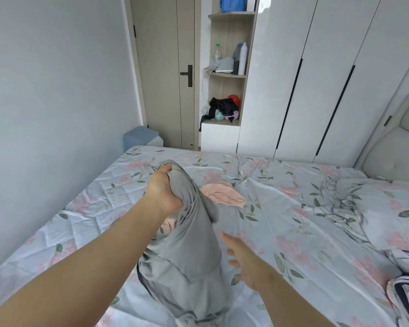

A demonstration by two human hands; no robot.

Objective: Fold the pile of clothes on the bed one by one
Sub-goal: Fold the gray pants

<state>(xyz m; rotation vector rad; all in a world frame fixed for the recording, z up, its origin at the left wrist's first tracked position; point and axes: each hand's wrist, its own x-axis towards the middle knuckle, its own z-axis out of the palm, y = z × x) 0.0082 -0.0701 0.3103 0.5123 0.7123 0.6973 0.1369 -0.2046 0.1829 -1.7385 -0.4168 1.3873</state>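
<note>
A grey garment (194,251) hangs in a long bunch above the floral bedsheet (293,208), its lower end crumpled on the bed near me. My left hand (164,190) grips its upper end, fingers curled round the cloth, and holds it up. Just right of the hanging cloth my right hand (248,260) hovers with fingers spread and straight, holding nothing. A pink garment (224,193) lies flat on the sheet behind the grey one, partly hidden by it.
A striped dark-and-white piece of clothing (404,293) lies at the bed's right edge. A pillow (387,208) in the same floral print sits at the right by the padded headboard (397,149). Beyond the bed stand a door, open shelves and white wardrobes.
</note>
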